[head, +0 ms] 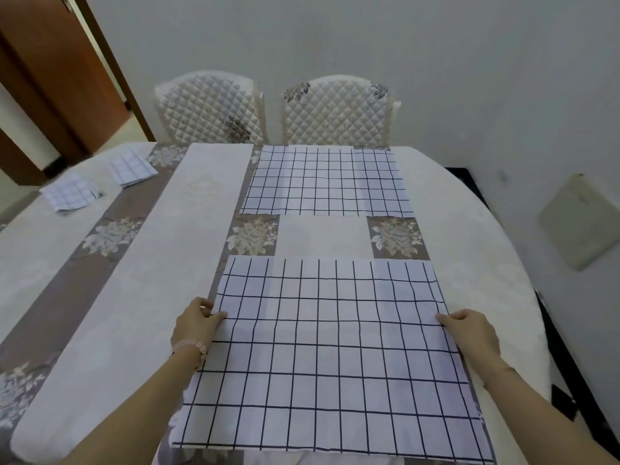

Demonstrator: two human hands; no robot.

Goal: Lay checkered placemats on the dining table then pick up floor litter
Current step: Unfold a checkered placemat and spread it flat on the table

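Item 1: near placemat, a white cloth rectangle ruled with a dark navy grid. It is spread flat on the near edge of the desk, which is covered by a cream and taupe floral tablecloth. One side edge is met by each hand, and its front hem reaches the desk's near rim.

Item 2: left hand, with a pink bead bracelet at the wrist. Its fingers are curled at the left edge of the near placemat, the thumb laid on top, so the cloth is pinched.

Item 3: right hand. The right edge is held in the same way, fingers curled and thumb over the cloth.

Item 4: far placemat, of the same pattern, laid flat opposite, well apart from the near one, before two quilted cream chairs.

Item 5: folded placemats, two small checkered bundles not yet laid, at the desk's far left.

Relation noted: the folded placemats lie forward and well to the left of both hands, so the left hand is judged nearer for the next reach. The long axis of each laid mat appears to run left to right.

Floor litter: none can be made out.
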